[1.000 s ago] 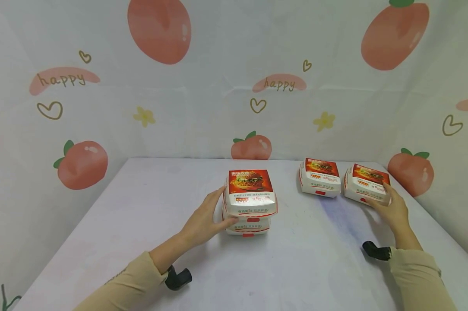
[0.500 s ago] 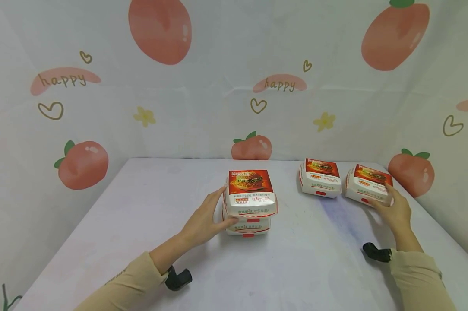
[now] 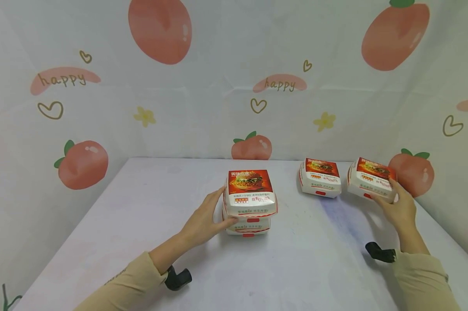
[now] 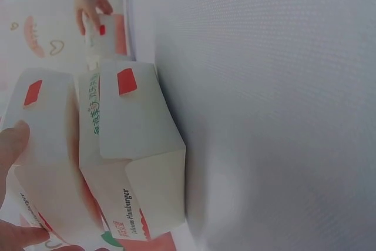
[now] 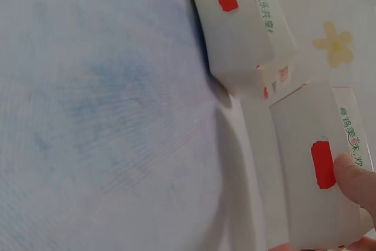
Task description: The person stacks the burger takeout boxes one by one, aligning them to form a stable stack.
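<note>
Two hamburger boxes stand stacked near the middle of the table; the upper box (image 3: 249, 196) sits squarely over the lower box (image 3: 249, 226). My left hand (image 3: 204, 218) holds the upper box by its left side, thumb at the front and fingers behind. In the left wrist view the thumb (image 4: 13, 142) lies on its white front. My right hand (image 3: 399, 209) grips another hamburger box (image 3: 371, 178) at its right front corner, raised off the table. The right wrist view shows the thumb (image 5: 354, 181) beside that box's red tab.
A further hamburger box (image 3: 320, 177) rests on the table (image 3: 315, 263) at the back right, just left of the raised one. Behind the table hangs a white cloth (image 3: 207, 108) printed with peaches and hearts.
My right hand has lifted its hamburger box from the table and shifted it slightly right. My left hand and the stacked boxes have stayed put.
</note>
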Tool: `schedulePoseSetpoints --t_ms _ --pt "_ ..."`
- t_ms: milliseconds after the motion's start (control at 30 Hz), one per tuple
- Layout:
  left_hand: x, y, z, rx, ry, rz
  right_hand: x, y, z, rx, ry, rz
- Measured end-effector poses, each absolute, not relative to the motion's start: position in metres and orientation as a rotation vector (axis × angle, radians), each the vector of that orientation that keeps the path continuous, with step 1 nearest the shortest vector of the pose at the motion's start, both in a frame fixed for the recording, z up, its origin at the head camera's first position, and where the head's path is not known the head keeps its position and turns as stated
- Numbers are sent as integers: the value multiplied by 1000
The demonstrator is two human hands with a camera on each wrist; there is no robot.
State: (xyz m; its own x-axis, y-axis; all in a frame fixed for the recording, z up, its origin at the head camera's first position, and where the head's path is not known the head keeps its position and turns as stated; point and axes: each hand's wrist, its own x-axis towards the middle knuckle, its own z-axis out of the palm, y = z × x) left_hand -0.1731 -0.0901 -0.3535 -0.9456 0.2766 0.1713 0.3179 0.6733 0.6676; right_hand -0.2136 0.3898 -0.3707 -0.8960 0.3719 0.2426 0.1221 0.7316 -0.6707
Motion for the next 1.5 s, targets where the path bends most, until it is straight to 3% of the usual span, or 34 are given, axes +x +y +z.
schedulePoseSetpoints --t_ms 567,1500 --pt "-173 -90 -352 -517 -2817 -1146 -212 373 -350 -362 -2583 960" --pt "-173 -91 -354 -510 -2821 -1143 -204 323 -313 -44 -2571 867"
